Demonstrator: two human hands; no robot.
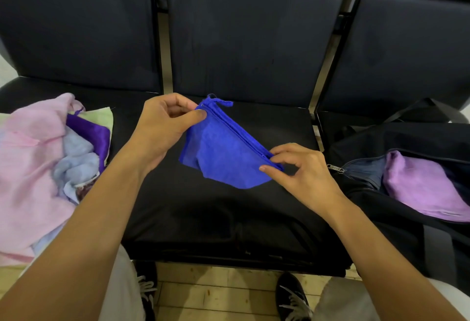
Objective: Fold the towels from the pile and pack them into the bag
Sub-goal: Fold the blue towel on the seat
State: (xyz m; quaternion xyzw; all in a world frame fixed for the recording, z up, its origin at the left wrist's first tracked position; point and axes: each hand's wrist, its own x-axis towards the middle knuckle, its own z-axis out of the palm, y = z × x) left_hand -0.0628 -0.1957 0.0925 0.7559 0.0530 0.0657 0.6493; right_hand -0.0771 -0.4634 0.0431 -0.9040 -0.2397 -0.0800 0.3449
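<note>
A folded blue towel (223, 153) hangs in the air above the middle black seat (229, 219). My left hand (162, 125) pinches its upper far corner, where a small loop sticks out. My right hand (302, 168) pinches the lower near corner of the same folded edge. The rest of the towel droops below that edge. On the left seat lies the pile of towels (38, 173): pink, light blue, purple and pale green. On the right seat a dark bag (407, 142) stands unzipped with a lilac towel (422, 186) inside.
Three dark padded seats with backrests (249, 41) run across the view, joined by metal frame bars. The bag's strap (432, 109) arcs over its far side. Below the seat edge are a wooden floor (216, 295), my knees and black shoes.
</note>
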